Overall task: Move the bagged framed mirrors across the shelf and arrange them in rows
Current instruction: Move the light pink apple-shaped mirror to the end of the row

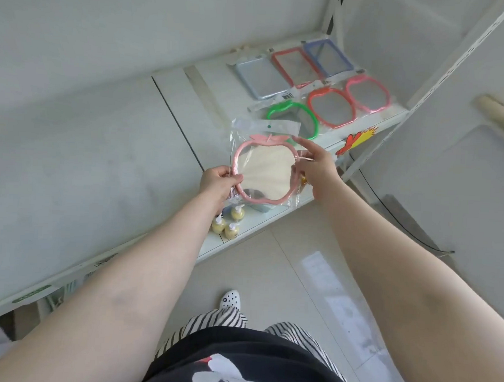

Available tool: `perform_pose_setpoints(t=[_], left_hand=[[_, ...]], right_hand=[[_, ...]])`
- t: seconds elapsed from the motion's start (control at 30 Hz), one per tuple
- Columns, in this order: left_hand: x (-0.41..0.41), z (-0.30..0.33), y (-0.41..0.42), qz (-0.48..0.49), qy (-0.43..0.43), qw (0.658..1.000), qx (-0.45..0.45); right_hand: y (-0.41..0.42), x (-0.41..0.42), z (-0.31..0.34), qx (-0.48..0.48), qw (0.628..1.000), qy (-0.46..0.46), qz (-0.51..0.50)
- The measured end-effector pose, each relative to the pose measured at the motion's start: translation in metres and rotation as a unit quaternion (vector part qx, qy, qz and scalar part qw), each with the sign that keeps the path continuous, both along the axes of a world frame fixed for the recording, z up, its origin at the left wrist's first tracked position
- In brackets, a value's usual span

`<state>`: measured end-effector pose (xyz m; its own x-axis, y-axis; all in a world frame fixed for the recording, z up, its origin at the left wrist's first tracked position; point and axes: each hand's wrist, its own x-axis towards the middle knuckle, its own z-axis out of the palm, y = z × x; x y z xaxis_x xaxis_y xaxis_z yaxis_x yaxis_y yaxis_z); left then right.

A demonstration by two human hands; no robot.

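Here, holding a bagged, pale pink apple-shaped mirror in the air above the front part of the white shelf, tilted a little, glass facing up. Left hand gripping the left rim of the frame through the clear bag, fingers curled and thumb pressed on top. Right hand at the right rim, index finger stretched out toward the leafy top of the frame, other fingers bent against the edge; whether these pinch the frame or only touch it, hard to tell.

Further along the shelf, six more bagged mirrors lying flat in two rows. Back row, rectangular: a light blue mirror, a red rectangular mirror, a dark blue mirror, side by side, edges overlapping slightly. Front row, apple-shaped: a green mirror nearest, partly hidden behind the held bag, then a red apple mirror, then a bright pink mirror near the shelf's end.

Below the held mirror, three small yellow pump bottles standing close together on the shelf.
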<state>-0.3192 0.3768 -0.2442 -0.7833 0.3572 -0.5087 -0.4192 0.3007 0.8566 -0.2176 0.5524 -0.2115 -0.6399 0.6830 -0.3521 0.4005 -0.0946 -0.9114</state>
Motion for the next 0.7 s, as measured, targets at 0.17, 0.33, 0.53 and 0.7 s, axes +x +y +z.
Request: perform_pose_setpoints(t=[0.17, 0.33, 0.53, 0.7], left_hand=[[-0.021, 0.005, 0.014, 0.038, 0.006, 0.999, -0.021], [-0.036, -0.004, 0.026, 0.112, 0.010, 0.993, -0.048], [-0.048, -0.010, 0.051, 0.209, 0.012, 0.974, -0.084], [-0.057, -0.011, 0.077, 0.257, -0.002, 0.961, -0.102]], right_hand=[[0.019, -0.031, 0.002, 0.047, 0.996, -0.029, 0.066], [0.037, -0.074, -0.008, 0.065, 0.989, -0.039, 0.131], [0.069, -0.123, -0.015, 0.049, 0.969, -0.051, 0.237], [0.098, -0.155, -0.020, 0.026, 0.963, -0.039, 0.267]])
